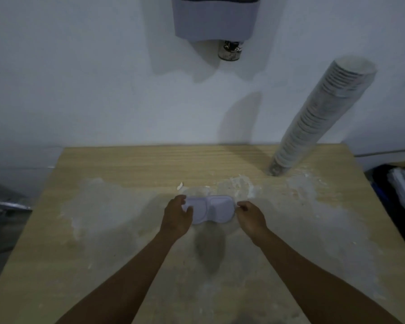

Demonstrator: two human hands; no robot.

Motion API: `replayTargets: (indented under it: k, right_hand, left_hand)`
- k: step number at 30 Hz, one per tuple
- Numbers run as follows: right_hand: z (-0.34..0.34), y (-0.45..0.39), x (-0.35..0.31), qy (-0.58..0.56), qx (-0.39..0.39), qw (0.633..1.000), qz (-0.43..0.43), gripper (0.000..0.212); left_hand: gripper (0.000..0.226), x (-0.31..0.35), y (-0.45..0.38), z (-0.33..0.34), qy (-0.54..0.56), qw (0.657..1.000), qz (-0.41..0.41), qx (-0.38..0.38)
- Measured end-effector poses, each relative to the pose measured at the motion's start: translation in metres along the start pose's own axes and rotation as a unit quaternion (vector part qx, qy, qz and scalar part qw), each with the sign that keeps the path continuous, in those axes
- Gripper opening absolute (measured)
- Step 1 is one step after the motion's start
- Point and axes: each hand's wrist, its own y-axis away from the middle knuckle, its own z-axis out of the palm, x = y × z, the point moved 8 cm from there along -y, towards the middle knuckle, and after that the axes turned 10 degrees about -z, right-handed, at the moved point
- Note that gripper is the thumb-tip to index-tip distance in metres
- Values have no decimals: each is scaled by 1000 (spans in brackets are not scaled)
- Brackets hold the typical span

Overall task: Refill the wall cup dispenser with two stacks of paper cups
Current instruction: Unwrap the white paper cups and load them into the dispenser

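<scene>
A grey wall cup dispenser (pixel 214 19) hangs at the top centre, with one patterned cup (pixel 230 50) poking out below its right side. A tall stack of paper cups (pixel 318 115) stands on the table at the back right, leaning right. A white double-lobed dispenser lid (pixel 212 209) lies flat on the table's middle. My left hand (pixel 177 217) grips the lid's left end. My right hand (pixel 250 216) pinches its right end.
The wooden table (pixel 103 230) carries white stains and small white scraps (pixel 180 185). A dark bin with white items (pixel 400 192) sits off the right edge. Grey metal objects (pixel 7 204) lie at the left.
</scene>
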Motion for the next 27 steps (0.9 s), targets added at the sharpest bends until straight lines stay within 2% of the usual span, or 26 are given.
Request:
replayTargets:
  k: [3,9,14,18,21,24,27]
  right_hand:
    - [-43,14,-18,-33,56,998,-26,35]
    - [-139,37,-84,-42,156,976,-145,22]
    - [-242,50,-155,44,246,930,-270,16]
    - [-307,55,-190,89,321,872,-359,16]
    - [-340,43,-201,173,306,856,-380,30]
    - [-358,21,-205,266,241,850,-385,40]
    - [-360,0,-206,336,144,852,-376,45]
  left_hand:
    - [38,52,8,-8,53,994,88,-23]
    - [37,148,41,-16,109,967,221,-60]
    - [50,243,78,-9,114,935,325,-87]
    - [73,313,92,6,118,925,350,-88]
    - [95,359,93,21,129,925,348,-81]
    - [113,397,92,36,147,926,339,-75]
    - [112,422,92,46,192,914,349,-83]
